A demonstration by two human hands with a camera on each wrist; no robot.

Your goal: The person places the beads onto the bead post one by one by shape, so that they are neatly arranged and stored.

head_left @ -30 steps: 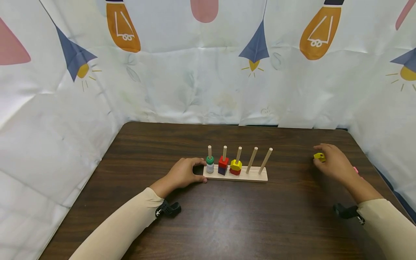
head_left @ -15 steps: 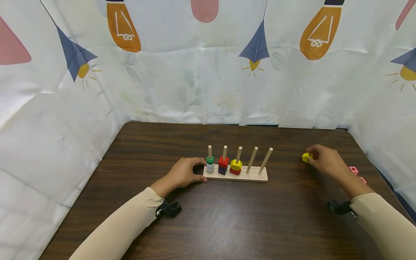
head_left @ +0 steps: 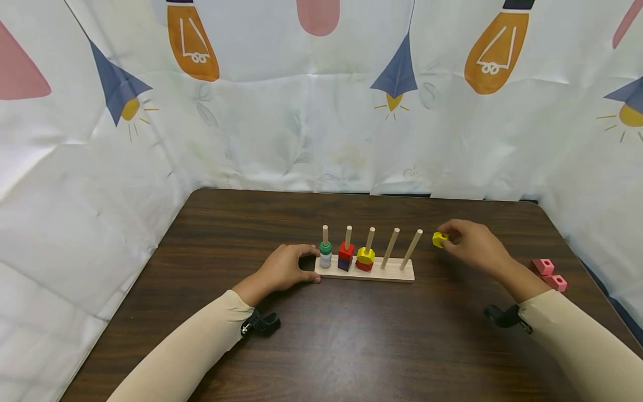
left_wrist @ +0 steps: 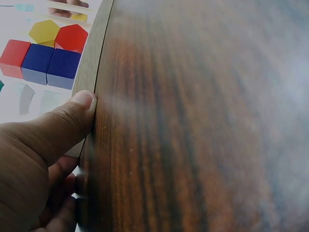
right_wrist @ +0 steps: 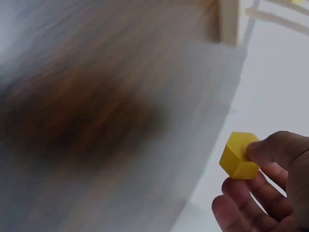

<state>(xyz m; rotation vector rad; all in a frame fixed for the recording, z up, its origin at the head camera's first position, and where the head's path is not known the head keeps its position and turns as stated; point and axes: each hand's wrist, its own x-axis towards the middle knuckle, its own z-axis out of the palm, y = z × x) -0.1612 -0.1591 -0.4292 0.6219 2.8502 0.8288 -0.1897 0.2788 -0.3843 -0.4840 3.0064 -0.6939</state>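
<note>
My left hand [head_left: 285,269] grips the left end of a wooden peg board [head_left: 372,274], thumb along the front edge and fingers at the end. Several upright pegs stand on it. The leftmost bears a green ring [head_left: 325,248] over white ones. On the second, a red cube [head_left: 346,250] tops dark blue cubes [left_wrist: 43,63]. A yellow hexagonal block [head_left: 365,256] lies over a red one [head_left: 364,267] on the third. The two right pegs are bare. Off the board's right end, my right hand [head_left: 474,245] pinches another yellow hexagonal block [right_wrist: 240,155] between thumb and fingers, above the table.
Pink blocks [head_left: 555,282] lie on the dark brown table [head_left: 382,346] near its right edge, beyond my right forearm. A white printed cloth [head_left: 301,134] hangs behind the table and along its sides.
My right hand has carried the yellow hexagonal block leftward from the table's right side toward the board, uncovering the pink blocks. My left hand has stayed on the board.
</note>
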